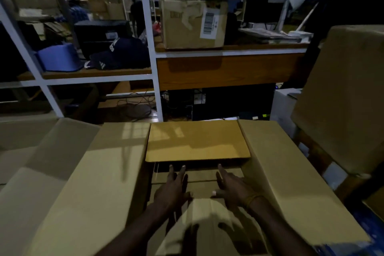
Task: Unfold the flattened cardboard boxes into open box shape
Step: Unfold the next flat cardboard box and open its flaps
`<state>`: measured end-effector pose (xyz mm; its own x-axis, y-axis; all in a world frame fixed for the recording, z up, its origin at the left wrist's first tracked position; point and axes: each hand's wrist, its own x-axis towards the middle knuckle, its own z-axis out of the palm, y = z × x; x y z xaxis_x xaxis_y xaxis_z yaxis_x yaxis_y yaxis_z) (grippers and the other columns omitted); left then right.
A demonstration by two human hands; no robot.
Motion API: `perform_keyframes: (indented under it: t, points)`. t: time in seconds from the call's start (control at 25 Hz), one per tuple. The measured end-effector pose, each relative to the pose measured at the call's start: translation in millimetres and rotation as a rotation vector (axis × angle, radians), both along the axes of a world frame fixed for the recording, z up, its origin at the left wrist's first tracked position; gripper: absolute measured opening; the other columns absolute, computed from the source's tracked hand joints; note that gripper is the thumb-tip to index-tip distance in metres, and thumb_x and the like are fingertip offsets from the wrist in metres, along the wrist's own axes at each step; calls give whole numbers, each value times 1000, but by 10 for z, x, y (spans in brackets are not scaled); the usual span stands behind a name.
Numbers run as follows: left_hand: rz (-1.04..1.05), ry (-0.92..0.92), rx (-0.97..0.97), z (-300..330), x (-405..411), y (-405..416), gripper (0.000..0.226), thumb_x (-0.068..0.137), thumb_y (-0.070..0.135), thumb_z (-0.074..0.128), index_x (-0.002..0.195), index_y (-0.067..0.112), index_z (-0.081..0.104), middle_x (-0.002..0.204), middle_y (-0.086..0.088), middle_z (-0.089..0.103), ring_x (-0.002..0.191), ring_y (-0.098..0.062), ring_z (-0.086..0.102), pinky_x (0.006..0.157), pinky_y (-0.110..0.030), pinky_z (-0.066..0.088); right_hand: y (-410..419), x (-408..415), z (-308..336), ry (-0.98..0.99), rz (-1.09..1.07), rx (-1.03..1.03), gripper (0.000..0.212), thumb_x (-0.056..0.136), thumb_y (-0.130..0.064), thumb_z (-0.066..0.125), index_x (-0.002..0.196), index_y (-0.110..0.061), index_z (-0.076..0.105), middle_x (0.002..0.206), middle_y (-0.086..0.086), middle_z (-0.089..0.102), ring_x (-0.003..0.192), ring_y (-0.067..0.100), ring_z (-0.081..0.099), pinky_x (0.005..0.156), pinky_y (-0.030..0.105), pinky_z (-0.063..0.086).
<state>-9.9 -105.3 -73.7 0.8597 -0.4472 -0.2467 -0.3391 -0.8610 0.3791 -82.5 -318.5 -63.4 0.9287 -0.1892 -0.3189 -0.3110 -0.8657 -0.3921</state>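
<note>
A large brown cardboard box (197, 141) stands open in front of me. Its far flap lies folded inward and flat, while its long left flap (99, 183) and right flap (291, 183) stand out to the sides. The near flap (207, 220) rises between my forearms, blurred. My left hand (173, 188) and my right hand (231, 188) reach down into the opening with fingers spread, palms down, just short of the far flap's edge. Neither hand holds anything. An orange band sits on my right wrist.
A white metal shelf frame (154, 64) stands behind the box, holding a taped carton (193, 25), a dark cap (122, 52) and a blue tub (59, 57). Another brown box (345, 100) is stacked at the right. Cables lie on the floor behind.
</note>
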Motion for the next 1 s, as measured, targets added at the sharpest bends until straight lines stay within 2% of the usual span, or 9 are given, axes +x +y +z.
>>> perform_keyframes:
  t: [0.12,0.24,0.36,0.48,0.56,0.68,0.84,0.92,1.0]
  points:
    - [-10,-115,25,137,76,-138,98,93,51,58,154,36,-17,162,-6,-22,104,-18,64,68,-28,56,-110,306,-69,-101,21,-22,100,88,-55,62,156,-32,-8,161,9,22,136,29,43,101,39,46]
    - [-12,-324,-18,319,124,-273,98,96,48,53,146,41,-31,160,-4,-28,83,-11,62,50,-17,42,-144,481,-46,-292,40,-23,98,89,-56,59,153,-37,-13,161,10,16,129,30,49,93,40,51]
    - [18,-474,-120,469,430,-453,101,95,42,57,147,42,-29,159,-2,-32,73,-10,60,47,-22,51,-257,739,124,-442,6,-53,98,93,-50,57,153,-36,-19,161,10,14,133,31,44,97,41,48]
    - [83,-555,-128,580,764,-680,105,93,33,63,149,43,-25,156,-2,-38,67,-16,62,47,-31,55,-442,1060,254,-559,-61,-141,96,96,-41,57,153,-36,-20,163,11,9,143,32,28,107,43,40]
    - [92,-575,-104,595,946,-841,107,92,31,65,150,42,-25,155,-4,-40,75,-20,64,51,-30,55,-574,1279,262,-614,-68,-231,98,96,-36,59,151,-39,-22,165,10,-1,148,31,18,111,45,37]
    - [79,-594,-91,533,1151,-1026,108,90,28,67,151,41,-22,157,-7,-37,96,-28,64,62,-33,56,-698,1546,258,-596,-42,-357,102,90,-35,66,153,-39,-13,164,9,-10,147,32,21,106,45,40]
    - [70,-571,-76,383,1409,-1117,106,90,23,64,150,45,-21,159,-5,-33,115,-38,55,61,-35,51,-856,1762,282,-542,23,-462,95,90,-34,64,155,-40,-5,163,8,-20,150,39,-5,116,56,15]
    - [79,-538,-36,337,1561,-1095,102,93,25,60,149,47,-22,160,0,-32,137,-45,34,80,-45,55,-948,1798,255,-523,-12,-499,92,91,-34,63,156,-39,-2,162,12,-21,148,45,-11,116,60,5]
    - [81,-491,37,307,1733,-1046,97,95,27,56,147,49,-23,159,3,-33,148,-45,6,104,-60,41,-1042,1804,187,-485,-86,-503,88,92,-35,61,156,-38,1,161,20,-20,146,50,-10,115,62,0]
